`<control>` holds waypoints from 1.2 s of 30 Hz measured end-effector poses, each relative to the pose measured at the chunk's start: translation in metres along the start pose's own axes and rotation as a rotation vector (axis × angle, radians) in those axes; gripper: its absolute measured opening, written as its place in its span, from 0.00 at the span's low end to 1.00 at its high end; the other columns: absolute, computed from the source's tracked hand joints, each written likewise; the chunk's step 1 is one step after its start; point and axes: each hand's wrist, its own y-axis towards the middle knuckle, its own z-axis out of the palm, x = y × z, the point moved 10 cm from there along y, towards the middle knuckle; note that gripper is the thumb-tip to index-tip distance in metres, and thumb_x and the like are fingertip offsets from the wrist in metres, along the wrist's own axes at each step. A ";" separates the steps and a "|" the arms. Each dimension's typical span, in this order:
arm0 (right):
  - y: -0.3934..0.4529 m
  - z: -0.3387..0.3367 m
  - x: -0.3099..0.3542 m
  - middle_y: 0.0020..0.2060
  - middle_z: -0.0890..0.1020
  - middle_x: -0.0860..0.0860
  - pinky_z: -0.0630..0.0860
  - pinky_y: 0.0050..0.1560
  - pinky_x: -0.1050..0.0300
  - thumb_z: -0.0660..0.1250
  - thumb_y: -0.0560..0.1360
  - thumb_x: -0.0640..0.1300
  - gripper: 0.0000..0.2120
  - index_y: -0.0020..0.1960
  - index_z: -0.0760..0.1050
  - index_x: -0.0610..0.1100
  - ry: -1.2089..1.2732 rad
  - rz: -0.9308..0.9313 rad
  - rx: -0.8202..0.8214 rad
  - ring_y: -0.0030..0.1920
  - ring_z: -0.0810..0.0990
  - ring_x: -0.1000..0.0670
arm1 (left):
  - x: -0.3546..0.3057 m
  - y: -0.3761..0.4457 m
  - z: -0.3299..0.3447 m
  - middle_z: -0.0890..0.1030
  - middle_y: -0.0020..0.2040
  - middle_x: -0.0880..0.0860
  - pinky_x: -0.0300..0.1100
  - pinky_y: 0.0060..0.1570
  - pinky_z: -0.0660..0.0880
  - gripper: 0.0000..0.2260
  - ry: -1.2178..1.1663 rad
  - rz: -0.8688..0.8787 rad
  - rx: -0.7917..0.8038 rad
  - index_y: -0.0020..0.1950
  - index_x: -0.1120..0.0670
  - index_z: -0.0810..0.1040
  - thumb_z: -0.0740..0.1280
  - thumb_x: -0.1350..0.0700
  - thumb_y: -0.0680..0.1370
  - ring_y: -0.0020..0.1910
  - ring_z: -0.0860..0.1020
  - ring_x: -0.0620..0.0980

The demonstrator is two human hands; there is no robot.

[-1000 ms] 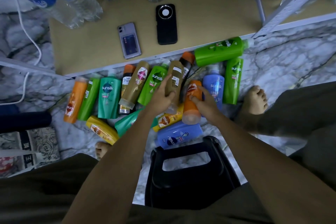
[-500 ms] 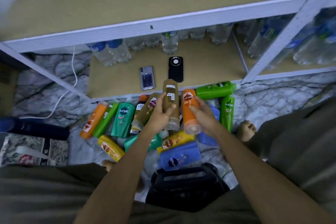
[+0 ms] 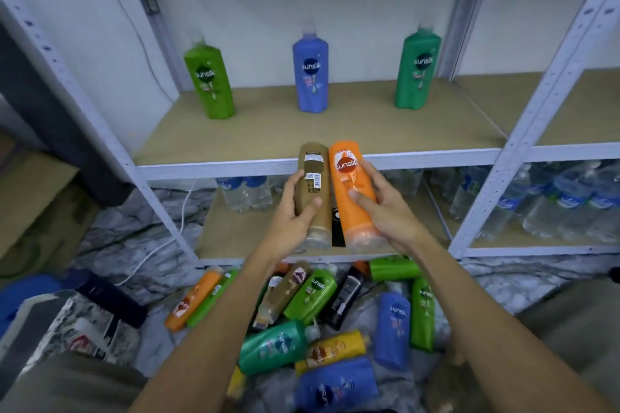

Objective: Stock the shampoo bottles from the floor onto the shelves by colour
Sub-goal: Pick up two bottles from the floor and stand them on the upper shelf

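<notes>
My left hand (image 3: 297, 211) grips a brown shampoo bottle (image 3: 311, 178), cap end down, its back label facing me. My right hand (image 3: 380, 208) grips an orange Sunsilk bottle (image 3: 350, 184) right beside it. Both bottles are held up in front of the edge of the wooden shelf (image 3: 335, 131). On that shelf stand a light green bottle (image 3: 209, 84), a blue bottle (image 3: 310, 74) and a dark green bottle (image 3: 417, 69), spaced apart. Several more bottles (image 3: 308, 315) in orange, green, brown, black, blue and yellow lie on the floor below my arms.
White metal uprights (image 3: 536, 117) frame the shelf bay. The lower shelf holds water bottles (image 3: 553, 201) and a black phone (image 3: 337, 228). A white cable (image 3: 157, 245) runs down at left. A cardboard box (image 3: 37, 211) and a patterned bag (image 3: 84, 329) sit at left.
Both hands lifted the brown and orange bottles from the floor pile up to the level of the middle shelf. The view tilted upward, revealing three bottles standing on that shelf.
</notes>
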 end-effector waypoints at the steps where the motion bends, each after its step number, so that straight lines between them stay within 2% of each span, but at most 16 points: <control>1: 0.001 0.003 0.015 0.66 0.76 0.56 0.80 0.60 0.50 0.69 0.80 0.44 0.31 0.77 0.62 0.63 0.004 -0.031 0.001 0.62 0.79 0.54 | -0.016 0.001 -0.005 0.75 0.66 0.39 0.52 0.69 0.73 0.25 0.005 0.029 -0.014 0.76 0.39 0.61 0.66 0.53 0.82 0.65 0.76 0.40; 5: 0.009 0.017 0.078 0.69 0.76 0.53 0.78 0.64 0.44 0.69 0.79 0.46 0.30 0.76 0.63 0.65 -0.026 -0.196 -0.001 0.64 0.79 0.52 | -0.085 0.007 -0.028 0.76 0.65 0.35 0.52 0.70 0.72 0.27 0.062 0.185 -0.065 0.77 0.40 0.59 0.66 0.50 0.82 0.66 0.76 0.40; 9: 0.009 0.025 0.145 0.69 0.74 0.56 0.80 0.62 0.47 0.69 0.79 0.47 0.30 0.76 0.62 0.64 -0.065 -0.371 -0.003 0.65 0.78 0.53 | -0.153 0.008 -0.042 0.77 0.67 0.42 0.51 0.68 0.74 0.26 0.085 0.342 -0.105 0.77 0.45 0.60 0.67 0.53 0.82 0.65 0.77 0.42; 11: 0.007 0.027 0.179 0.69 0.73 0.56 0.81 0.58 0.51 0.69 0.79 0.47 0.29 0.75 0.63 0.64 -0.080 -0.449 -0.017 0.63 0.79 0.54 | -0.182 0.007 -0.047 0.76 0.67 0.41 0.52 0.67 0.75 0.26 0.100 0.415 -0.118 0.77 0.45 0.61 0.67 0.54 0.82 0.64 0.77 0.42; 15: 0.007 0.036 0.250 0.65 0.75 0.59 0.83 0.55 0.53 0.68 0.79 0.50 0.27 0.73 0.62 0.66 -0.078 -0.573 -0.008 0.61 0.80 0.53 | -0.238 0.010 -0.060 0.75 0.67 0.46 0.54 0.64 0.77 0.26 0.086 0.541 -0.154 0.76 0.43 0.60 0.67 0.57 0.82 0.63 0.78 0.45; 18: 0.009 0.046 0.296 0.66 0.76 0.56 0.83 0.56 0.50 0.69 0.78 0.52 0.28 0.73 0.62 0.67 -0.064 -0.649 0.029 0.62 0.80 0.53 | -0.279 0.014 -0.075 0.76 0.64 0.42 0.53 0.60 0.80 0.27 0.077 0.617 -0.195 0.75 0.41 0.60 0.68 0.56 0.81 0.61 0.80 0.44; 22: 0.013 0.052 0.353 0.67 0.76 0.58 0.81 0.59 0.52 0.68 0.80 0.47 0.28 0.74 0.62 0.64 -0.087 -0.779 0.050 0.62 0.80 0.55 | -0.330 0.021 -0.090 0.77 0.64 0.46 0.50 0.57 0.81 0.28 0.098 0.726 -0.250 0.73 0.34 0.61 0.69 0.55 0.80 0.60 0.81 0.46; 24: 0.017 0.053 0.387 0.66 0.76 0.59 0.81 0.59 0.52 0.69 0.80 0.45 0.28 0.74 0.63 0.63 -0.102 -0.851 0.045 0.63 0.79 0.55 | -0.363 0.026 -0.098 0.77 0.63 0.43 0.50 0.57 0.81 0.28 0.122 0.791 -0.266 0.72 0.32 0.61 0.69 0.55 0.80 0.60 0.80 0.46; 26: 0.023 0.055 0.422 0.67 0.75 0.57 0.82 0.57 0.53 0.69 0.79 0.44 0.29 0.75 0.63 0.61 -0.105 -0.898 0.057 0.63 0.79 0.55 | -0.397 0.032 -0.105 0.76 0.64 0.41 0.49 0.57 0.81 0.28 0.136 0.856 -0.276 0.72 0.32 0.60 0.68 0.54 0.80 0.61 0.80 0.46; 30: 0.035 0.049 0.489 0.68 0.74 0.53 0.83 0.56 0.52 0.70 0.79 0.46 0.29 0.74 0.63 0.63 -0.158 -0.991 0.034 0.63 0.79 0.53 | -0.460 0.052 -0.115 0.75 0.66 0.46 0.55 0.54 0.82 0.29 0.170 0.947 -0.327 0.75 0.35 0.59 0.68 0.55 0.81 0.61 0.80 0.51; 34: 0.048 0.039 0.555 0.69 0.74 0.50 0.82 0.56 0.52 0.71 0.78 0.43 0.31 0.76 0.63 0.59 -0.191 -1.099 -0.001 0.63 0.79 0.52 | -0.526 0.070 -0.122 0.72 0.71 0.47 0.54 0.63 0.78 0.30 0.281 1.079 -0.398 0.78 0.42 0.58 0.69 0.55 0.80 0.67 0.75 0.47; 36: 0.053 0.037 0.585 0.68 0.74 0.52 0.82 0.56 0.55 0.72 0.78 0.42 0.31 0.76 0.63 0.58 -0.203 -1.144 -0.024 0.63 0.79 0.53 | -0.555 0.079 -0.125 0.71 0.73 0.48 0.53 0.66 0.75 0.31 0.320 1.132 -0.421 0.78 0.44 0.58 0.68 0.54 0.80 0.69 0.73 0.47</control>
